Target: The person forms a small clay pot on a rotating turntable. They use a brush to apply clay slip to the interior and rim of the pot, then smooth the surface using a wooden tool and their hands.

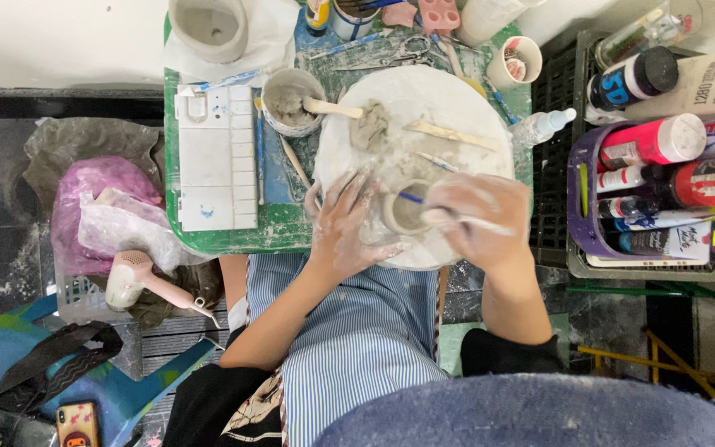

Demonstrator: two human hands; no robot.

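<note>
Head view: I see only this one view, looking straight down on the work.
Landmark: the round white clay-smeared work board (457,99) on the green table (279,232); I place all else by it.
Thing in hand: a small grey wet-clay cup (405,212), open mouth up, at the board's near edge.
Handling: I judge it light, soft and slippery, easily dented; best cradled low round the wall, not pinched at the rim.
Left hand (343,228): at the board's near left edge, fingers spread and curved, cupping the cup's side; a loose, open hold touching the wall.
Right hand (482,217): at the board's near right, closed round a thin blue-handled tool (413,199) whose tip reaches into the cup's mouth.
Pose: both forearms come up from the lap, wrists bent inward toward the cup.
Nearby: a lump of grey clay (370,126) lies at the board's far side.
</note>
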